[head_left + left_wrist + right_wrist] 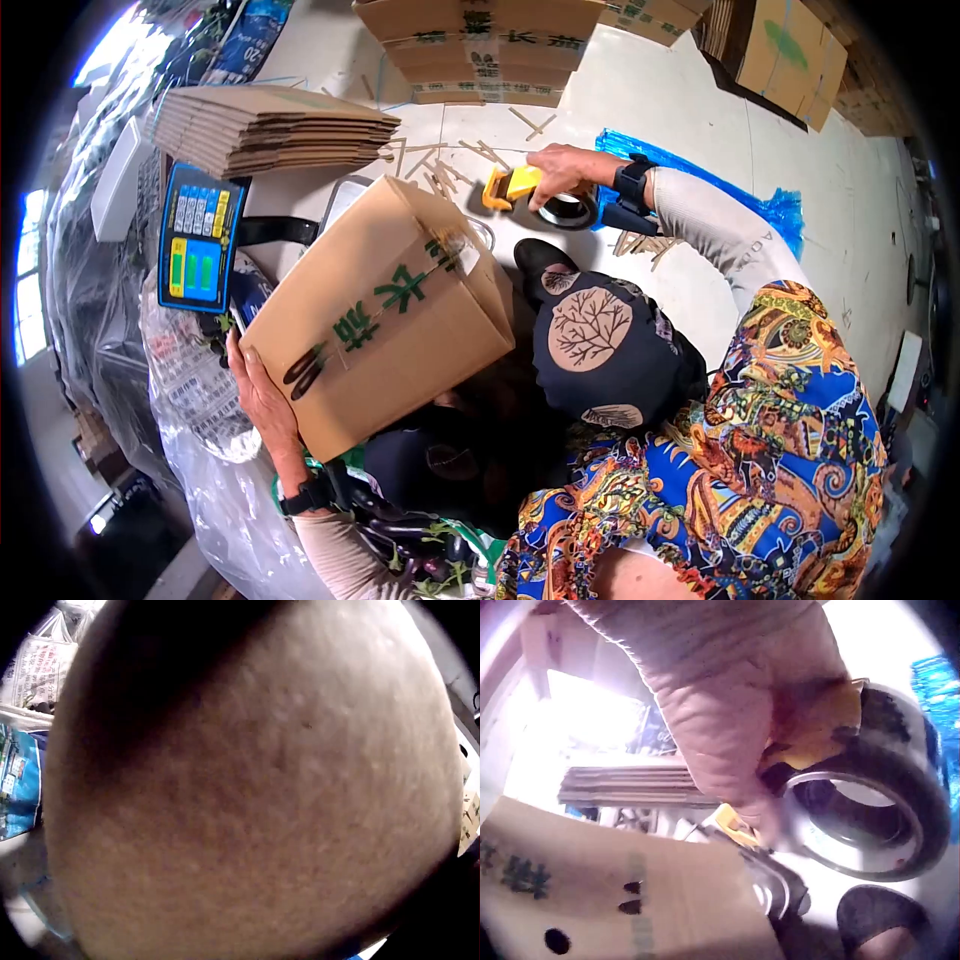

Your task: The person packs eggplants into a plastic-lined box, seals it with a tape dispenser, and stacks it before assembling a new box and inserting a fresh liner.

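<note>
A cardboard box [400, 330] with green printed characters stands tilted in front of the person in the head view. The left hand [264, 400] lies along the box's left edge, its visible fingers fairly straight against the cardboard. Over the floor beyond the knee, the right hand [562, 168] grips a yellow tape dispenser [520, 182] carrying a wide tape roll [566, 210]. In the right wrist view, the fingers wrap the dispenser's yellow body [821, 727] above the roll [922, 847]. Skin fills most of the left wrist view, hiding that hand's fingers.
A scale with a blue display panel [200, 237] stands left of the box. Flattened cartons [270, 135] are stacked behind it. Eggplants [400, 530] lie below the left forearm. Cardboard strips [440, 178] and blue plastic wrap [785, 215] lie on the floor.
</note>
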The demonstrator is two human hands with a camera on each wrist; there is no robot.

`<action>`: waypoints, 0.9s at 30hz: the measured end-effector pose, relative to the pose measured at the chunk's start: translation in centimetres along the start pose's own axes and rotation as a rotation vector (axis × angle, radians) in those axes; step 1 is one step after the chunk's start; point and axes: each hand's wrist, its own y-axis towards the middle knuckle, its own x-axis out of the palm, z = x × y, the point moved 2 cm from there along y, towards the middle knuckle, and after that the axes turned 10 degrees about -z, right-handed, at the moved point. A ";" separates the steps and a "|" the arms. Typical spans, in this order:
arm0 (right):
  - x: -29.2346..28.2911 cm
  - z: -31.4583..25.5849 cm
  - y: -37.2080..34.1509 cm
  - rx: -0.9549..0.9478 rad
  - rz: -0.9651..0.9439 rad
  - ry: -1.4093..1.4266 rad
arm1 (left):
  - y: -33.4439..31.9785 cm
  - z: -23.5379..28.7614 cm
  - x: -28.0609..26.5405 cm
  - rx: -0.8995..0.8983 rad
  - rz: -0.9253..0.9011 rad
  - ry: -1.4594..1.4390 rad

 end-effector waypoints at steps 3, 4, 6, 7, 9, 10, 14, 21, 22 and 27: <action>1.1 3.1 0.4 0.063 0.107 0.092 | -0.2 0.7 -0.2 -0.027 -0.011 -0.007; 1.8 3.8 0.5 0.086 0.121 0.110 | -0.4 1.0 -0.3 -0.045 -0.027 -0.013; 2.9 5.1 1.1 0.101 0.115 0.118 | -0.4 1.3 -0.3 -0.057 -0.027 -0.027; 4.0 6.1 2.1 0.085 0.142 0.145 | -0.5 1.3 -0.3 -0.067 -0.024 -0.031; 5.7 7.0 3.6 0.062 0.206 0.066 | -0.4 1.3 -0.2 -0.067 -0.026 -0.028; 6.5 6.2 3.6 0.072 0.410 -0.044 | -0.3 1.3 -0.1 -0.064 -0.027 -0.029; 3.4 -3.0 -0.1 -0.386 0.771 0.268 | -0.6 1.5 -0.7 -0.078 -0.033 -0.010; 1.7 -16.6 -7.6 -0.950 0.992 0.552 | -0.9 0.5 -0.7 -0.077 -0.031 -0.122; 2.0 -16.7 -6.8 -0.952 1.001 0.573 | -0.9 0.7 -0.6 -0.107 -0.021 -0.179; 8.0 -12.4 1.8 -0.780 1.142 0.121 | -1.7 0.5 -1.4 -0.163 0.009 -0.189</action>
